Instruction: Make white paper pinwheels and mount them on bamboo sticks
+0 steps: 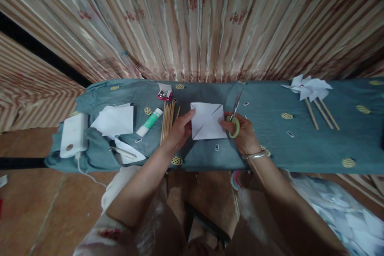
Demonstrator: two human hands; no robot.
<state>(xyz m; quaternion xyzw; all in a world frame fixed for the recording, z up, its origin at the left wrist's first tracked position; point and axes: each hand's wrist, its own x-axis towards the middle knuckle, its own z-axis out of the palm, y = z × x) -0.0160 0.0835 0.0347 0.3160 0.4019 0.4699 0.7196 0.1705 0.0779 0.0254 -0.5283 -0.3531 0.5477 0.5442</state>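
Note:
A white paper square with slits running in from its corners is held up over the cloth. My left hand is closed on its left edge, thumb on top. At the right edge, my right hand pinches the paper with the thumb. That same hand also grips scissors with light green handles, their blades pointing away from me. Just left of the paper lie several thin wooden sticks, partly behind my left hand. Beside them is a green and white glue stick.
White paper sheets and a white box with a cord lie on the left of the teal cloth. A small red box of metal bits sits at the back. Paper pinwheels on sticks lie far right. A curtain hangs behind.

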